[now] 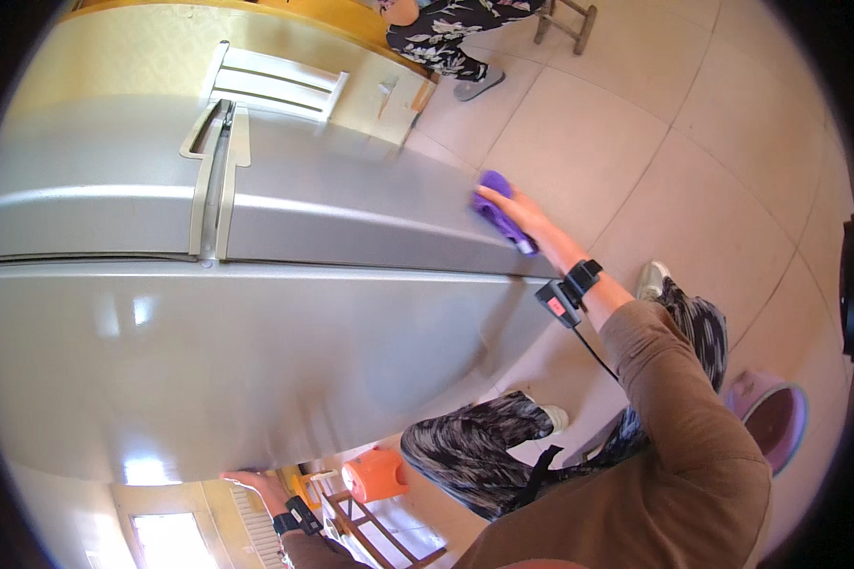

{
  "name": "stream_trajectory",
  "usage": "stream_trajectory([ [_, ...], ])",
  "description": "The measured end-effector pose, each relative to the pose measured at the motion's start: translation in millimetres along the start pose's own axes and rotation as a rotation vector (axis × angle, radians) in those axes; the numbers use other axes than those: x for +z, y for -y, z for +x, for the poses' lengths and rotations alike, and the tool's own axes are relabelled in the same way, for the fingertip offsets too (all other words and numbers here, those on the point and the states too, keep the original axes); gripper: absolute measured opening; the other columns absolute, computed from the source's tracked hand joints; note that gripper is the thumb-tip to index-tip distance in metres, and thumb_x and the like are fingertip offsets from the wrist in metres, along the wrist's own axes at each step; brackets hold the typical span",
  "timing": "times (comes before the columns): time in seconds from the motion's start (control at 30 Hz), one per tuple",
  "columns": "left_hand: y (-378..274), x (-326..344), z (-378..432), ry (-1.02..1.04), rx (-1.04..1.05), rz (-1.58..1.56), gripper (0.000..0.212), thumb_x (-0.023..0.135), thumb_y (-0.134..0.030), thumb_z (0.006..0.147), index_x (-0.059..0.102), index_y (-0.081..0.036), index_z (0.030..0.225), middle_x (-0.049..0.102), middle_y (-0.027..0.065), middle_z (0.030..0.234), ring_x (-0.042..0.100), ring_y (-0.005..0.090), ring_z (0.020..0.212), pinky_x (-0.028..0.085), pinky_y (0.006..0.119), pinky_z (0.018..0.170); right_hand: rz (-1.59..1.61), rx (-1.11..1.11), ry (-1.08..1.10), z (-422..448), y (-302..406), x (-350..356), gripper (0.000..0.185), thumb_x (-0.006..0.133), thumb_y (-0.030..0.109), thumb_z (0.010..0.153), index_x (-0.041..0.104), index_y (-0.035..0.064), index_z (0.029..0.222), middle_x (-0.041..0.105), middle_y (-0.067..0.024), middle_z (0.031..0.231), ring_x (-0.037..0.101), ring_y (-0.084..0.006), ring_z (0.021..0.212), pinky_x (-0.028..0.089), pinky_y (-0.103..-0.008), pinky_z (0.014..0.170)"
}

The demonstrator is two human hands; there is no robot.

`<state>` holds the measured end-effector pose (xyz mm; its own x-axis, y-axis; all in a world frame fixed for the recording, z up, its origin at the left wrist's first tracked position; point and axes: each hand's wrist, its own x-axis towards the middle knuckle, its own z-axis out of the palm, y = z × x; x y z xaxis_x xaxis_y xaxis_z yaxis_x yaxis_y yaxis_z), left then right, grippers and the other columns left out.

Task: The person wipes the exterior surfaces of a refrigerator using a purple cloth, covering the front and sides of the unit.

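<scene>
My right hand (pixel 523 213) grips a purple cloth (pixel 497 206) against the lower part of a silver refrigerator door (pixel 356 185). The cloth lies over the door's edge, beside the seam with the side panel. A black strap with a small device sits on that wrist. My left hand (pixel 252 482) is at the far edge of the refrigerator's side panel (pixel 270 355), its fingers stretched out and partly hidden by the panel. No object shows in it. Two pale door handles (pixel 217 171) meet at the gap between the doors.
Another person's patterned trouser leg (pixel 441 43) and a wooden stool (pixel 576 25) are beyond the door. A white slatted chair back (pixel 277 82) stands near the handles. A pink bucket (pixel 768 419) is on the tiled floor behind me. An orange container (pixel 376 475) and wooden frame (pixel 377 530) stand near my left arm.
</scene>
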<state>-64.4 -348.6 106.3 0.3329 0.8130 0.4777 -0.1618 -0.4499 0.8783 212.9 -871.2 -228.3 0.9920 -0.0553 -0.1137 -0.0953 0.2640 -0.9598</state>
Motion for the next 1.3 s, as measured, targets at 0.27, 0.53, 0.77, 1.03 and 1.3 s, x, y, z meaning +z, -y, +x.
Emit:
stream_trajectory([
  [0.27, -2.5, 15.5, -15.7, -0.047, -0.077, -0.046, 0.074, 0.021, -0.069, 0.089, 0.038, -0.016, 0.138, 0.039, 0.0081, 0.142, 0.037, 0.0280, 0.128, 0.031, 0.045, 0.105, 0.233, -0.656, 0.468, -29.9, 251.2, 46.5, 0.082, 0.058, 0.065, 0.077, 0.045, 0.0042, 0.131, 0.055, -0.0142, 0.122, 0.052, -0.0230, 0.111, 0.039, -0.0317, 0.096],
  [0.53, 5.9, -7.5, -4.6, -0.032, 0.033, 0.073, 0.077, 0.019, -0.070, 0.089, 0.040, -0.014, 0.136, 0.041, 0.0073, 0.140, 0.039, 0.0262, 0.126, 0.034, 0.043, 0.101, 0.011, 0.043, 0.693, 115.4, -11.3, 4.0, 0.045, 0.036, 0.045, 0.096, 0.053, 0.0175, 0.127, 0.061, -0.0020, 0.107, 0.056, -0.0134, 0.089, 0.047, -0.0319, 0.080],
  [0.77, 9.6, -27.8, 2.2, -0.112, -0.015, 0.126, 0.076, 0.017, -0.069, 0.089, 0.039, -0.015, 0.137, 0.039, 0.0071, 0.142, 0.036, 0.0258, 0.129, 0.031, 0.045, 0.104, -0.080, 0.575, 0.764, 48.8, 0.1, -40.9, 0.066, 0.039, 0.066, 0.088, 0.056, 0.0107, 0.120, 0.064, -0.0057, 0.110, 0.061, -0.0161, 0.096, 0.046, -0.0326, 0.086],
  [1.03, 19.5, -58.7, 33.8, -0.106, -0.037, 0.201, 0.077, 0.020, -0.071, 0.087, 0.041, -0.015, 0.136, 0.043, 0.0072, 0.138, 0.040, 0.0252, 0.125, 0.034, 0.043, 0.100, -0.024, -0.015, 0.865, 101.2, 191.1, 58.2, 0.053, 0.048, 0.063, 0.087, 0.059, 0.0115, 0.097, 0.058, 0.0018, 0.078, 0.054, -0.0077, 0.060, 0.045, -0.0213, 0.051],
  [1.3, 9.6, -11.3, -7.6, -0.190, -0.057, 0.163, 0.078, 0.026, -0.072, 0.086, 0.043, -0.013, 0.133, 0.048, 0.0075, 0.132, 0.045, 0.0248, 0.118, 0.040, 0.039, 0.094, 0.087, -0.361, 0.902, 150.1, 241.4, 90.4, 0.071, 0.059, 0.064, 0.079, 0.055, 0.0070, 0.121, 0.060, -0.0081, 0.114, 0.060, -0.0144, 0.094, 0.049, -0.0260, 0.080],
])
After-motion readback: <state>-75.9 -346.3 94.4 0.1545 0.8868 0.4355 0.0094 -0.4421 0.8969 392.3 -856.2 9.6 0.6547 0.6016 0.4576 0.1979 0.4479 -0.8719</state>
